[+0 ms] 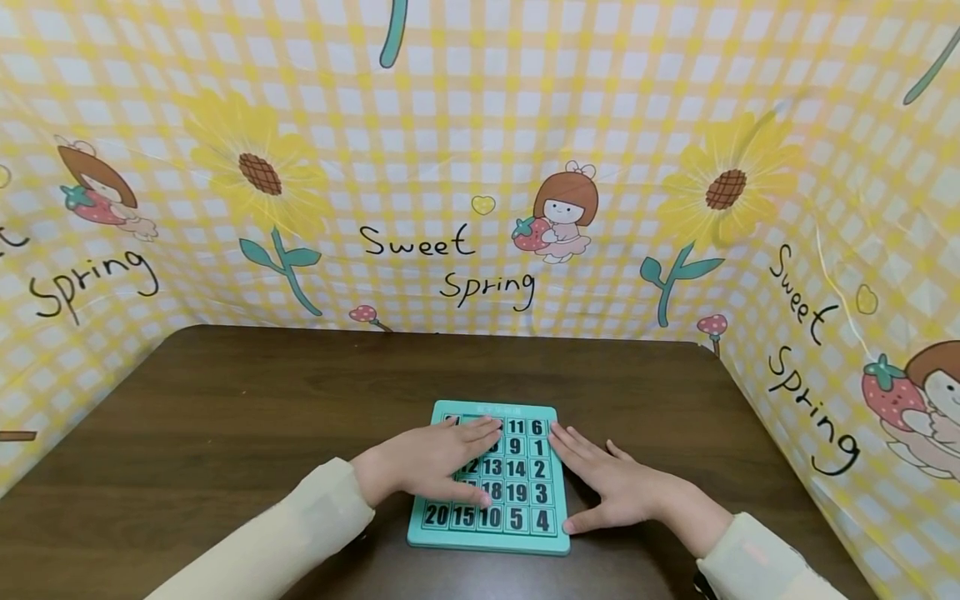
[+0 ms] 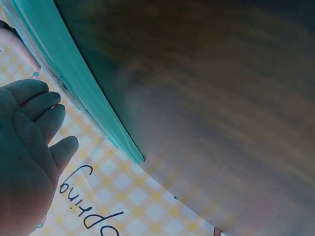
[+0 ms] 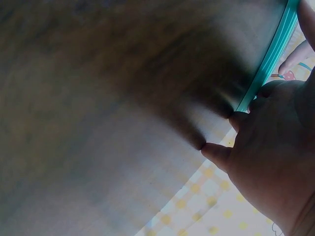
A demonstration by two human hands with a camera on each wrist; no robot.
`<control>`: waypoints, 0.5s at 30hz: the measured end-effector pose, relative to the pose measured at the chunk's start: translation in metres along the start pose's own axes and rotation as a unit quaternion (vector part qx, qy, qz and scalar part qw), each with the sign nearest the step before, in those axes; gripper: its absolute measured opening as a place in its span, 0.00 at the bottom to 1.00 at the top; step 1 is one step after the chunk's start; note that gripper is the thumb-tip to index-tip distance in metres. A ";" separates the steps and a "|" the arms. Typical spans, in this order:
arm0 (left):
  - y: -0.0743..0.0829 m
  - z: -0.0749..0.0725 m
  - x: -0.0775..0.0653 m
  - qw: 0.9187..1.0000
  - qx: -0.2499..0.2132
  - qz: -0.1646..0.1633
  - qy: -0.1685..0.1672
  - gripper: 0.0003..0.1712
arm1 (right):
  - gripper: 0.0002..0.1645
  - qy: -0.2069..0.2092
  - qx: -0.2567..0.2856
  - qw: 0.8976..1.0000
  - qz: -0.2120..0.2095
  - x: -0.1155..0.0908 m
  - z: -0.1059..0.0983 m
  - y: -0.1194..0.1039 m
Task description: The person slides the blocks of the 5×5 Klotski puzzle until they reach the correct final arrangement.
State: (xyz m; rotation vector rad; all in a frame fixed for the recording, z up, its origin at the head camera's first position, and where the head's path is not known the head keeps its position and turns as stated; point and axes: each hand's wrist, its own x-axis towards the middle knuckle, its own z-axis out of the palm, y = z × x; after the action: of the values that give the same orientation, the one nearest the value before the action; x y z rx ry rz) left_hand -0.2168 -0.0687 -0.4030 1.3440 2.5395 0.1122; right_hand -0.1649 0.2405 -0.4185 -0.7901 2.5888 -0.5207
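A teal number sliding puzzle [image 1: 516, 492] with black-numbered tiles lies flat on the brown table [image 1: 300, 383]. Stretched over its left part is my left hand [image 1: 431, 462], fingers extended, hiding several tiles in the upper left. In the left wrist view that hand [image 2: 27, 132] appears palm-side, raised above the puzzle's side edge [image 2: 74, 73]. Along the right rim, my right hand [image 1: 615, 483] has its straight fingers against the frame and the thumb near the lower right corner. The right wrist view shows this hand [image 3: 270, 137] with some fingertips on the table beside the puzzle's edge [image 3: 268, 61].
Around the back and sides of the table hangs a yellow checked cloth [image 1: 450, 150] printed with sunflowers, cartoon figures and the words "Sweet Spring". Bare tabletop stretches behind the puzzle and to its left.
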 end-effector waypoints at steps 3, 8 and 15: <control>0.001 0.000 0.001 1.000 0.002 -0.003 -0.004 0.53 | 0.67 0.000 0.000 1.000 -0.001 0.000 0.000 -0.001; 0.000 0.000 0.000 1.000 0.000 -0.009 -0.009 0.54 | 0.67 0.000 -0.001 1.000 -0.001 0.001 -0.002 -0.002; -0.004 0.000 -0.009 1.000 -0.010 -0.014 -0.005 0.53 | 0.66 -0.005 0.001 1.000 -0.002 0.000 -0.004 -0.004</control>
State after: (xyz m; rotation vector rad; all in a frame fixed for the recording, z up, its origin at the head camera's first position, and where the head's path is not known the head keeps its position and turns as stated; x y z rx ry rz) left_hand -0.2152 -0.0779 -0.4016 1.2969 2.5414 0.1236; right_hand -0.1644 0.2380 -0.4135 -0.7952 2.5779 -0.5180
